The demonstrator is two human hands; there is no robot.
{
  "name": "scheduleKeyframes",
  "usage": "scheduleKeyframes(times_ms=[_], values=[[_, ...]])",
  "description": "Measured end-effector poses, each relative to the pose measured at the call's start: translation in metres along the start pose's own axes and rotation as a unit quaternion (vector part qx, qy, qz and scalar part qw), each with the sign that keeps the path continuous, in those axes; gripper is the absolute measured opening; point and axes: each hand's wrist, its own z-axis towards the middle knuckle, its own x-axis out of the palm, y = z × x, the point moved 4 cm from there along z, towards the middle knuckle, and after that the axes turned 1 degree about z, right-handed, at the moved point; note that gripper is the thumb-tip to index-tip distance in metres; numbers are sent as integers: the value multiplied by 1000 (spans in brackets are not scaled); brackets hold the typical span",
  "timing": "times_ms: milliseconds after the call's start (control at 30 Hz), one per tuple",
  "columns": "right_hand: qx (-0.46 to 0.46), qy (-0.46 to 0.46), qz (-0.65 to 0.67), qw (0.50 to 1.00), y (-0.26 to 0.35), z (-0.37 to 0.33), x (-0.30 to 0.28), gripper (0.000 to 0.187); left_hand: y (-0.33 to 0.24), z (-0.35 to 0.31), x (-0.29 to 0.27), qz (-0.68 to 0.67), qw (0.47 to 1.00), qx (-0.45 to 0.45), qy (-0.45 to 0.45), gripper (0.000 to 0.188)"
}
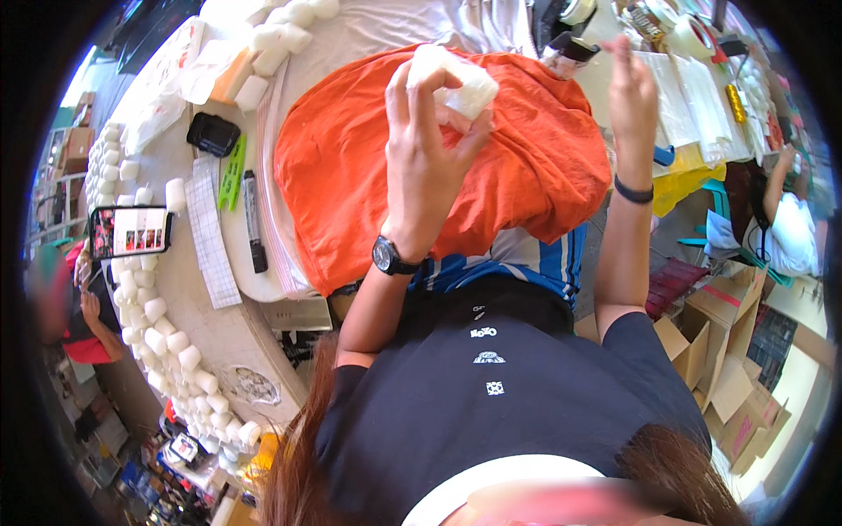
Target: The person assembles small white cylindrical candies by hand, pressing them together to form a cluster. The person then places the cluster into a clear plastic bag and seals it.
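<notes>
My left hand (419, 149) is raised over the orange cloth (351, 167), its fingers and thumb curled round a short white roll (460, 83). The roll has a shiny, wrinkled surface, like a clear wrapping. My right hand (633, 101) is lifted to the right of the cloth, beside a dark jar (570, 54). Its fingertips are drawn close together and point up. Whatever lies between them, if anything, is too small to make out. The orange cloth is spread over the table's front edge and my lap.
White rolls (189, 358) line the table's left edge, near a propped phone (130, 232). A black tray (213, 134), a green cutter (231, 174), a marker (254, 219) and a gridded strip (210, 232) lie left of the cloth. Clear plastic sheets (693, 101) lie right; cardboard boxes (724, 342) stand below.
</notes>
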Motion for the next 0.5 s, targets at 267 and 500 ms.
scheduleKeyframes(times_ms=[267,500], values=[[66,-9,233,970,-12,21,28,30,-2,-1,1,16,999,25,-15,58],[-19,24,99,995,1,-44,28,31,3,-3,1,14,1000,19,-15,57]])
